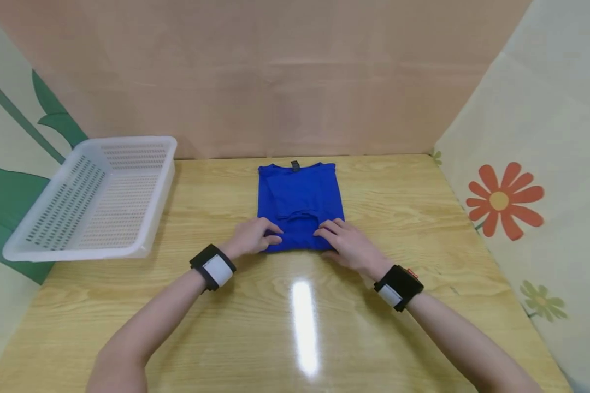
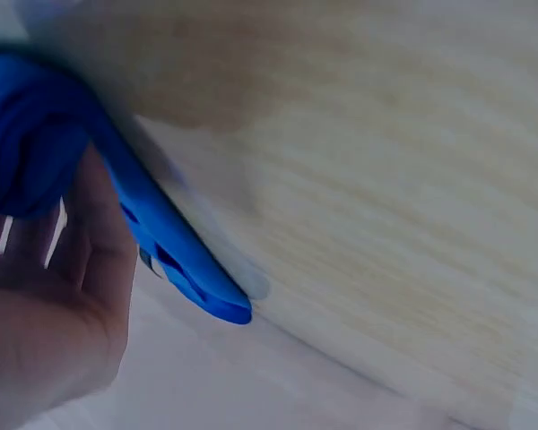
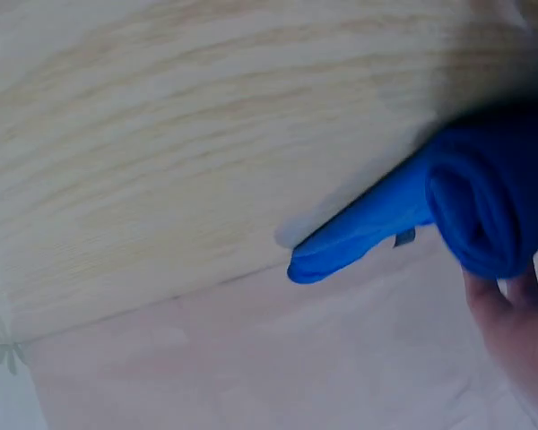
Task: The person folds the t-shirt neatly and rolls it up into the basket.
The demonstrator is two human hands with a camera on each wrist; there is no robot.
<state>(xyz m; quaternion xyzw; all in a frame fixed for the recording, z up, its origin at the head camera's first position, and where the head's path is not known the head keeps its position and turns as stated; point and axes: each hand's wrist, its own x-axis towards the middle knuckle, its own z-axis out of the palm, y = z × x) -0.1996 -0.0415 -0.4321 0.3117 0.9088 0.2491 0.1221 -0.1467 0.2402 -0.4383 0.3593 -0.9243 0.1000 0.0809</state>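
Note:
A blue shirt (image 1: 297, 191), folded into a compact rectangle, lies on the table with its dark neck label (image 1: 295, 166) at the far edge. Its near end is turned over into a thick roll. My left hand (image 1: 251, 237) grips the left end of that roll, thumb and fingers around it. At the right end, my right hand (image 1: 353, 244) holds it in the same way. Both wrist views show the coiled layers of the rolled end (image 3: 484, 210) against the fingers, with the flat part (image 2: 184, 255) stretching away from the hands.
To the left stands a white perforated plastic basket (image 1: 149, 218). The wooden table (image 1: 255, 327) meets a pinkish cloth backdrop (image 1: 295, 82) behind the shirt. Flower-printed cloth (image 1: 570, 191) borders the right side, and each wrist wears a dark strap (image 1: 399, 287).

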